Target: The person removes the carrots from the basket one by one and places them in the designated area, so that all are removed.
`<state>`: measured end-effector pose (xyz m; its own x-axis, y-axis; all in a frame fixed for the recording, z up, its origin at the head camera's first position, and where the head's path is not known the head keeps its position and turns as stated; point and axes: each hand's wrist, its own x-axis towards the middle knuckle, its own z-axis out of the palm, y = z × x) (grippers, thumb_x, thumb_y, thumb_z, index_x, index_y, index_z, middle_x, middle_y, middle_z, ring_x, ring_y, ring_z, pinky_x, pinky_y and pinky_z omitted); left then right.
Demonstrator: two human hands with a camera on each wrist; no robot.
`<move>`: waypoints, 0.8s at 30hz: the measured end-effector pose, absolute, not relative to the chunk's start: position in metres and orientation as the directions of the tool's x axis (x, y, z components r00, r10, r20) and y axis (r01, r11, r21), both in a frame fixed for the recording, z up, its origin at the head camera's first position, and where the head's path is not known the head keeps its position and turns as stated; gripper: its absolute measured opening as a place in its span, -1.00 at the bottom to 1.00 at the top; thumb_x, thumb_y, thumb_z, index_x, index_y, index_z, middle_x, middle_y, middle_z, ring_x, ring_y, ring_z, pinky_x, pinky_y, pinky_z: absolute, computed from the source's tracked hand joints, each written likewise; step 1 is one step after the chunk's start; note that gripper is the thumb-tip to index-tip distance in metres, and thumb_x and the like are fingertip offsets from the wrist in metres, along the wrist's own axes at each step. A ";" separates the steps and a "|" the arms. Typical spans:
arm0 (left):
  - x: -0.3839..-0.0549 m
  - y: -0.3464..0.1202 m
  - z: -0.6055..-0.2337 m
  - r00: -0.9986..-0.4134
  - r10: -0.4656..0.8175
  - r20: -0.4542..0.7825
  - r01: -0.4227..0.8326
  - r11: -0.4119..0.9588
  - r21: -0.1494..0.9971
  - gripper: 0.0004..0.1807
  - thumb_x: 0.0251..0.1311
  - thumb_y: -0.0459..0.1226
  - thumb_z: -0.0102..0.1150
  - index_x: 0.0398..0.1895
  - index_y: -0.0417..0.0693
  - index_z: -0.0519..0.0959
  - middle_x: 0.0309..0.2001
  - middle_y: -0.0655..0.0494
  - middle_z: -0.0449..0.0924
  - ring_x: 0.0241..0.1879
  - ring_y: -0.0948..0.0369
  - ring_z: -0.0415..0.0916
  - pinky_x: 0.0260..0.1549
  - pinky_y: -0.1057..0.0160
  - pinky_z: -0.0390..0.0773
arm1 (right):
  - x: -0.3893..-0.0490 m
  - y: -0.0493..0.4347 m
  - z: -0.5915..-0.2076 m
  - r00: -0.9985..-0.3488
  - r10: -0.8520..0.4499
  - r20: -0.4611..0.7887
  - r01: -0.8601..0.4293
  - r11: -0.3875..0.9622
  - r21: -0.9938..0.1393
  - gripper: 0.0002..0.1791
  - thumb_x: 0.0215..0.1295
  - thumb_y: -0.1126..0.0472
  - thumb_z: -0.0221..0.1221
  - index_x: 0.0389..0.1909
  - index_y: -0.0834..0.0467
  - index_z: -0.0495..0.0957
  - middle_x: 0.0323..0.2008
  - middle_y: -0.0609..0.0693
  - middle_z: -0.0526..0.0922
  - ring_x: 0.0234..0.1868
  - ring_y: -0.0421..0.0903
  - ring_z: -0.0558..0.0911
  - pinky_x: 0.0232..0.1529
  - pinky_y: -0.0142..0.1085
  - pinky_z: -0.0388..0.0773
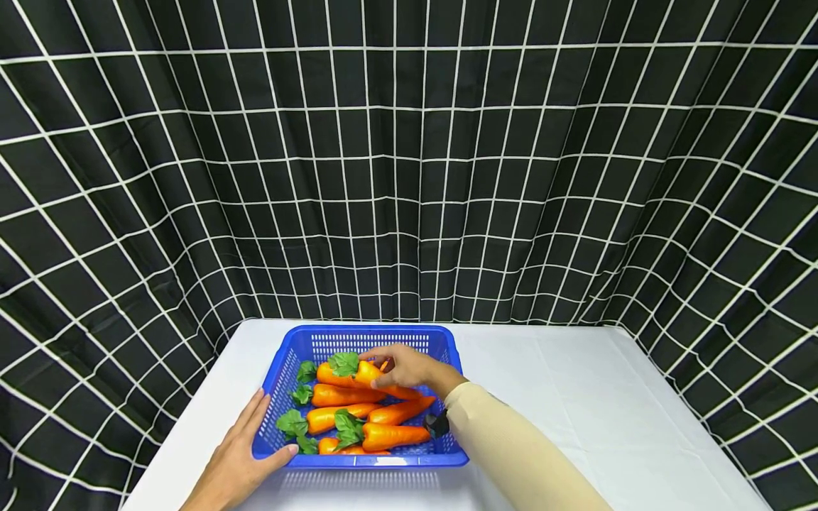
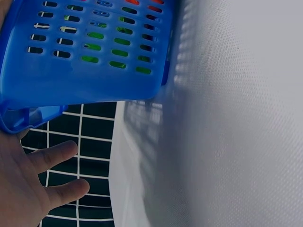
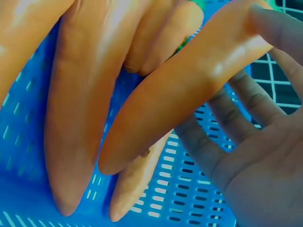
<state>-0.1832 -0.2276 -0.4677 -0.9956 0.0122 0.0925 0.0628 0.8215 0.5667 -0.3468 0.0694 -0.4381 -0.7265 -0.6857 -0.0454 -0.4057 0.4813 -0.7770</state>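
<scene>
A blue plastic basket [image 1: 358, 461] with slotted walls holds several orange carrots [image 1: 345, 396] with green leafy tops. My right hand [image 1: 412, 369] reaches over its right side and pinches a carrot [image 1: 369, 373] near its leafy end. In the right wrist view, the thumb lies on top of that carrot [image 3: 189, 85] and its tapered tip points down among the others. My left hand [image 1: 239, 454] rests at the front left corner, thumb on the front rim and straight fingers along the left side. Two spread fingers [image 2: 64, 191] show below the basket wall [image 2: 85, 82] in the left wrist view.
The basket stands on a white-covered table [image 1: 575, 397], toward its left side. Black cloth with a white grid [image 1: 409, 177] hangs behind the table and at both sides. A small black object [image 1: 437, 424] shows at my right wrist, beside the basket's right wall.
</scene>
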 end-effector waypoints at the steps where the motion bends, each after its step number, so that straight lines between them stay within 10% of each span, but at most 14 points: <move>1: -0.183 -0.227 -0.467 -0.997 0.010 0.083 0.056 0.821 0.568 0.15 0.02 0.28 0.24 0.51 -0.19 0.02 0.51 -0.10 -0.15 0.35 -0.29 -0.01 0.11 -0.42 0.12 | -0.347 0.070 -0.437 -0.730 -0.683 -0.030 -0.402 0.464 -0.789 -0.45 0.16 0.28 0.35 0.21 -0.02 0.54 -0.12 -0.01 0.60 -0.15 -0.06 0.59 -0.13 -0.30 0.57; 24: -0.185 -0.228 -0.466 -1.000 -0.004 -0.009 -0.008 0.824 0.567 0.17 0.02 0.31 0.21 0.53 -0.13 -0.05 0.52 -0.08 -0.23 0.35 -0.29 -0.03 0.14 -0.42 0.08 | -0.333 0.083 -0.410 -0.827 -0.562 0.028 -0.196 0.241 -0.951 -0.44 0.21 0.28 0.30 0.26 0.14 0.46 -0.18 0.16 0.57 -0.36 -0.03 0.64 -0.43 -0.14 0.66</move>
<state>-0.1848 -0.2276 -0.4665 -1.0000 -0.0042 -0.0088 -0.0084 0.8238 0.5668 -0.3327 0.0826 -0.4098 -0.8269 -0.5616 0.0281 -0.1959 0.2409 -0.9506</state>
